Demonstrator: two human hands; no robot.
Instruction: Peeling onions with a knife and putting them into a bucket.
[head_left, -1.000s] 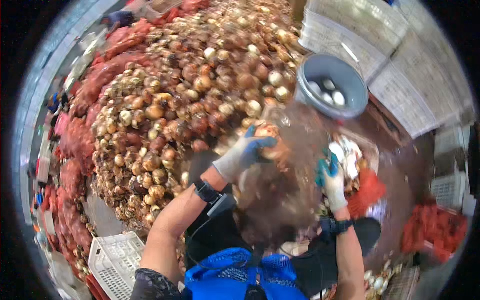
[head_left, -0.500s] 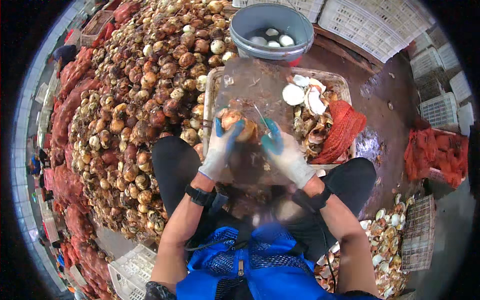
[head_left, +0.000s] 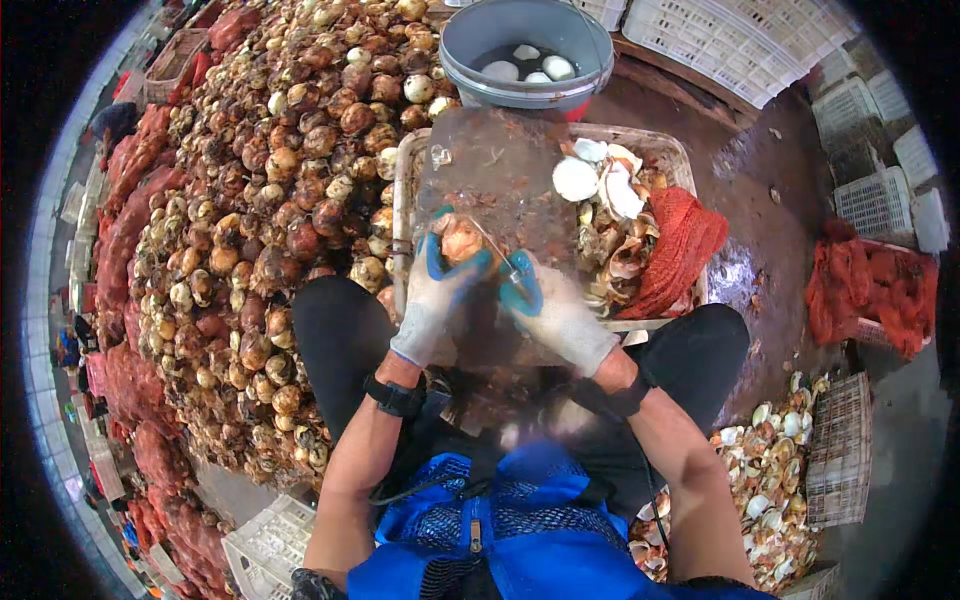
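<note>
In a white glove with blue fingertips, my left hand (head_left: 437,290) grips a brown-skinned onion (head_left: 461,241) above a worn dark board (head_left: 495,165). My right hand (head_left: 555,310), gloved the same way, is closed on a small knife (head_left: 494,246); its thin blade lies against the onion's right side. The board rests across a pale, dirty crate (head_left: 404,200). On the crate's right side are white onion pieces (head_left: 576,180), brown peelings (head_left: 618,245) and a red mesh bag (head_left: 676,255).
A huge heap of unpeeled onions (head_left: 270,200) rises at my left. Beyond the board stands a grey bucket (head_left: 455,65) with several white onions in water. Peelings (head_left: 770,490) cover the floor at lower right beside a crate (head_left: 838,450). White crates (head_left: 720,45) stand far right.
The knife has come over to the onion, its blade now against the onion's side. My right hand has moved slightly left, and the whole view has shifted a little.
</note>
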